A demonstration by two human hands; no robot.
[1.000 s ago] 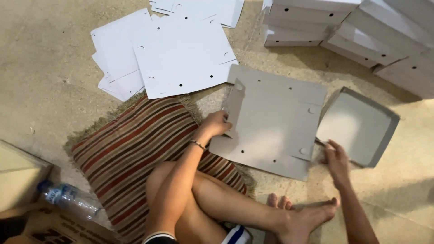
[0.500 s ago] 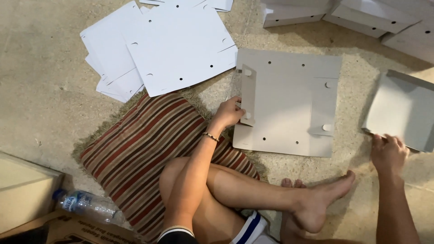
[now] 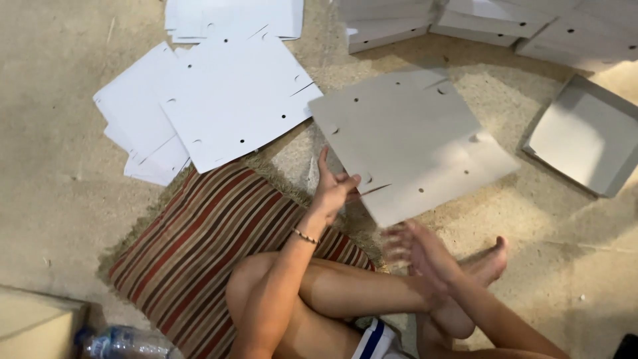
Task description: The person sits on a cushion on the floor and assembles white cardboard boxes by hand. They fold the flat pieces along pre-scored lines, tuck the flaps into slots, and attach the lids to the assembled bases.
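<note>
A flat grey cardboard sheet (image 3: 412, 136) with punched holes and slits is tilted up off the carpet in front of me. My left hand (image 3: 333, 187) grips its near left edge, thumb over the sheet and fingers raised. Blurred by motion, my right hand (image 3: 413, 247) is just below the sheet's near corner with its fingers spread and nothing in them. My crossed bare legs lie beneath both hands.
White flat sheets (image 3: 229, 100) lie piled at the upper left. A folded shallow box tray (image 3: 585, 136) sits at the right, with stacked boxes (image 3: 478, 23) along the top. I sit on a striped cushion (image 3: 212, 256). A water bottle (image 3: 126, 344) and a cardboard box (image 3: 33, 322) are at lower left.
The grey sheet has come up off the floor and turned over to a plain face. My right hand has left the box tray and swung in under the sheet's near corner.
</note>
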